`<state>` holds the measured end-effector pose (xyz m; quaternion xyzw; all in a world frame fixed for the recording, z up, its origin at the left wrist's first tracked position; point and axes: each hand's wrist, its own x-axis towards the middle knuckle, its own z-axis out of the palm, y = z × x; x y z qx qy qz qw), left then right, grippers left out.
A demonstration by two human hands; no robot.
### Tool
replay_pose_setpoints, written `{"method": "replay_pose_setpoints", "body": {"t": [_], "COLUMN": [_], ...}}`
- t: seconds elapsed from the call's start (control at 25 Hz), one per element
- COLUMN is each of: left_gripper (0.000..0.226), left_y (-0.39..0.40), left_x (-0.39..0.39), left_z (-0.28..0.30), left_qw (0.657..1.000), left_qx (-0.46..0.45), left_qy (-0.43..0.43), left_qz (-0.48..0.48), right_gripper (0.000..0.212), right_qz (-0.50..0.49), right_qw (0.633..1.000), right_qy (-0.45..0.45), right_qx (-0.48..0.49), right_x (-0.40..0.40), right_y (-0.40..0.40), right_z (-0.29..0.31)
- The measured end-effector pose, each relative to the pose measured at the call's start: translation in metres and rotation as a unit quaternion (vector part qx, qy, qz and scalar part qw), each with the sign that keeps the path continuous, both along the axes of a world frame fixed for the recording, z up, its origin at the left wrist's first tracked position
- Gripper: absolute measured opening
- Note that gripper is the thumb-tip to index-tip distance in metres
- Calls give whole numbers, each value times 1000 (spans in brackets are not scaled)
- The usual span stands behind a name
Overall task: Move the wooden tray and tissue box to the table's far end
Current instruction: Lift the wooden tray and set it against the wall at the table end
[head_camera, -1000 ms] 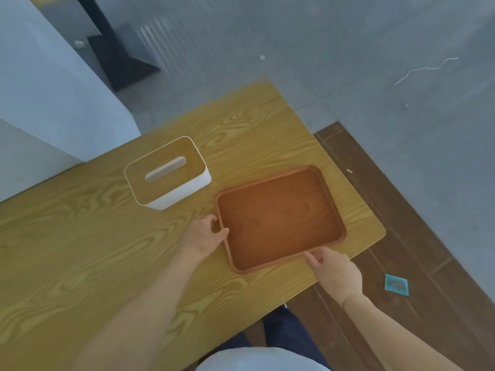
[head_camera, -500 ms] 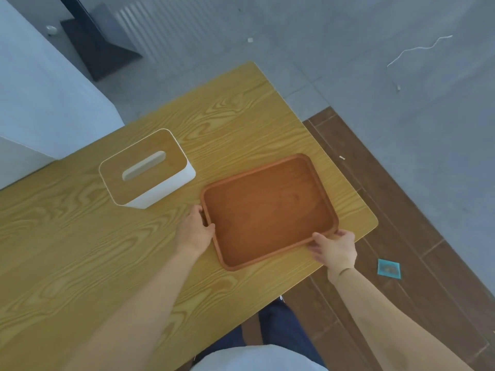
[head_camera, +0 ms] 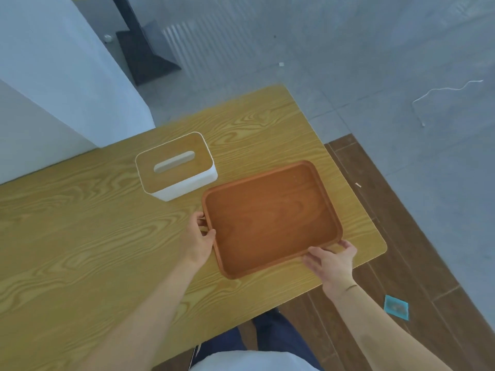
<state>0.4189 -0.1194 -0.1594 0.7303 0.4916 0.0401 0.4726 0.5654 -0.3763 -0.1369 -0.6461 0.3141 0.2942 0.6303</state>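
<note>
Both hands grip the tray (head_camera: 270,218): left hand (head_camera: 198,238) on its left rim, right hand (head_camera: 330,259) on its near-right corner. Next, probably lift it across the desk (head_camera: 80,236).

Both forearms are bare, no sleeves showing; a thin dark band circles the right wrist (head_camera: 348,287); dark blue trousers (head_camera: 270,336) and a white top (head_camera: 249,361) below

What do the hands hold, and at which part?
Both hold the tray: the left hand grips its left rim, the right hand its near right corner. The tissue box is untouched.
</note>
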Motion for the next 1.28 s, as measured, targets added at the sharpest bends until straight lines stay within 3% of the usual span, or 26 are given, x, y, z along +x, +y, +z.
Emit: {"method": "replay_pose_setpoints", "body": {"t": [0.28,0.56,0.76,1.04,1.28], "left_gripper": [38,39,36,38,42], "left_y": [8,19,38,78,116], "left_x": [-99,-249,-366,-485,-513], "left_z": [28,54,75,100,98], "left_qw": [990,957,929,917,934], "left_qx": [27,27,39,54,91], "left_qy": [-20,-56,-99,-122,-84], "left_qz": [137,284,354,376,336], "right_gripper": [65,65,71,69,74], "right_qz": [144,325,397,430,426], "right_qw": [987,942,909,888,891], "right_qy": [23,-15,-33,-53,-51], "right_qx": [68,85,122,151,149], "right_x": [-43,-135,-230,-338,-367], "right_y": [44,112,165,217,248], "right_z": [21,42,65,86,79]}}
